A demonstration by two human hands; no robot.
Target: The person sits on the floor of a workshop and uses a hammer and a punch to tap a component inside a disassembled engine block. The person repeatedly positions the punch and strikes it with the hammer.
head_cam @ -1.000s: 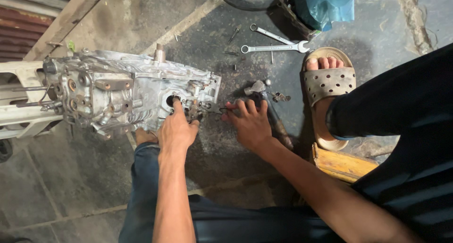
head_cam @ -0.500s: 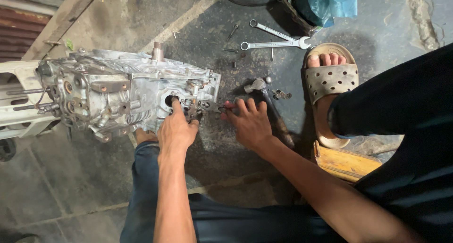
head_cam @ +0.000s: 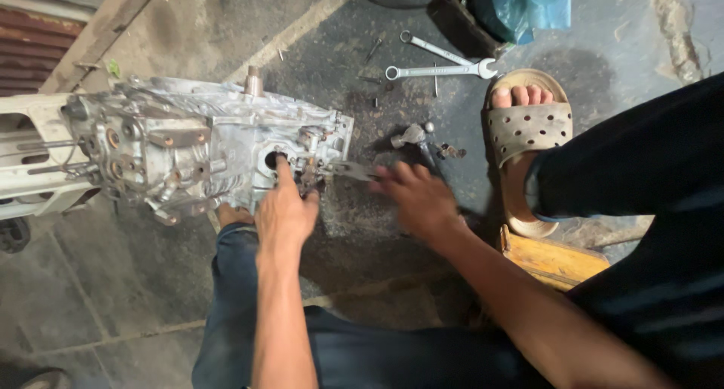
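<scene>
Two hands are working the engine case (head_cam: 211,144): left hand (head_cam: 285,212) still pressing on it, right hand (head_cam: 418,200), now blurred, pinching pliers (head_cam: 348,170) at the fitting.

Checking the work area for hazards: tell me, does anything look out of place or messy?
Loose bolts and two spanners lie scattered on the stained floor beside the sandalled foot, apart from the metal casing both hands work on.

grimy silver engine casing (head_cam: 204,144) lying sideways on concrete floor (head_cam: 113,298).
</scene>
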